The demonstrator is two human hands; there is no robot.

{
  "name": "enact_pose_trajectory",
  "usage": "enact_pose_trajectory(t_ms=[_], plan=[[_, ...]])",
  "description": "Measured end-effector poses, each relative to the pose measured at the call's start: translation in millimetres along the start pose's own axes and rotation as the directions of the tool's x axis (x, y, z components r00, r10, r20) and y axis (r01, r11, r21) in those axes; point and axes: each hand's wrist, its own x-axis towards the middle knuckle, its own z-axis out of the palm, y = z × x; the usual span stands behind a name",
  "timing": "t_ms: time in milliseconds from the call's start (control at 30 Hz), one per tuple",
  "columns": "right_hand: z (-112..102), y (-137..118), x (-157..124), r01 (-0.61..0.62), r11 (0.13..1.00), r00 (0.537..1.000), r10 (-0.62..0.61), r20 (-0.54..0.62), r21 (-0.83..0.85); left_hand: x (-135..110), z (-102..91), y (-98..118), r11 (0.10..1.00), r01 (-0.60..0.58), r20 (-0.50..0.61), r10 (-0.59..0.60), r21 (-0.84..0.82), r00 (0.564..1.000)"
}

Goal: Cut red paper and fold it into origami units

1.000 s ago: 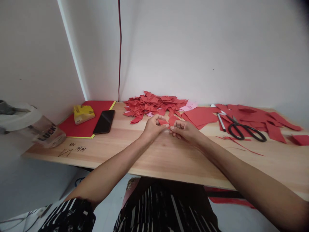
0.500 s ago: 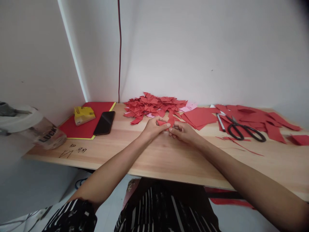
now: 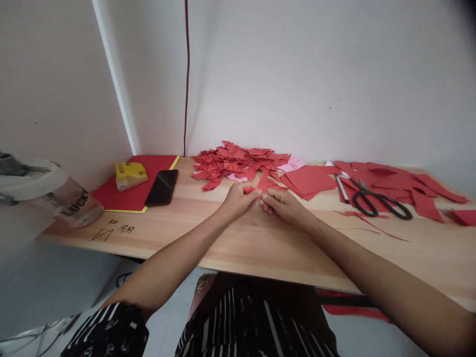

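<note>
A small folded piece of red paper (image 3: pixel 263 183) is pinched between both hands above the middle of the table. My left hand (image 3: pixel 240 198) is closed on its left side, thumb pointing toward the other hand. On the right side, my right hand (image 3: pixel 278 202) is closed with thumb and fingers pressed together near the paper's lower edge. The fingers hide much of the piece, so its full shape cannot be made out. Just behind the hands lies a heap of folded red paper pieces (image 3: pixel 230 161), with some pink ones among them. Flat red paper sheets (image 3: pixel 308 181) lie right of the heap.
Black-handled scissors (image 3: pixel 383 201), a marker (image 3: pixel 342 189) and red paper scraps (image 3: pixel 401 181) lie to the right. On the left are a phone (image 3: pixel 162 187), a yellow packet (image 3: pixel 130 176) on red sheets, and a clear bottle (image 3: pixel 76 203). A wall stands behind the table (image 3: pixel 238 248).
Both hands stay together on the red paper. The fingers have shifted slightly, with the right thumb now closer against the left thumb. The whole view has moved a little.
</note>
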Motion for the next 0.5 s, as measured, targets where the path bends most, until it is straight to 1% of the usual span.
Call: enact_pose_trajectory(t_ms=[133,233,300,500], plan=[[-1.5,0.1,-1.5,-0.006,1.0,1.0,0.006,0.016,0.03,-2.1,0.8,4.8,0.996,0.072,0.093,-0.067,-0.058,0.993],[-2.0,0.0,-2.9,-0.009,0.998,0.999,0.007,0.038,0.055,-2.4,0.7,6.0,0.994,0.078,0.129,-0.068,-0.078,0.989],[-1.6,0.3,-3.1,-0.011,0.998,0.999,0.007,0.045,0.069,-2.0,1.0,4.4,0.996,0.059,0.102,-0.051,-0.068,0.993],[2.3,0.7,0.3,-0.052,0.992,0.997,0.046,0.058,0.113,0.6,2.5,-1.7,0.998,-0.03,-0.058,0.033,0.056,0.998]])
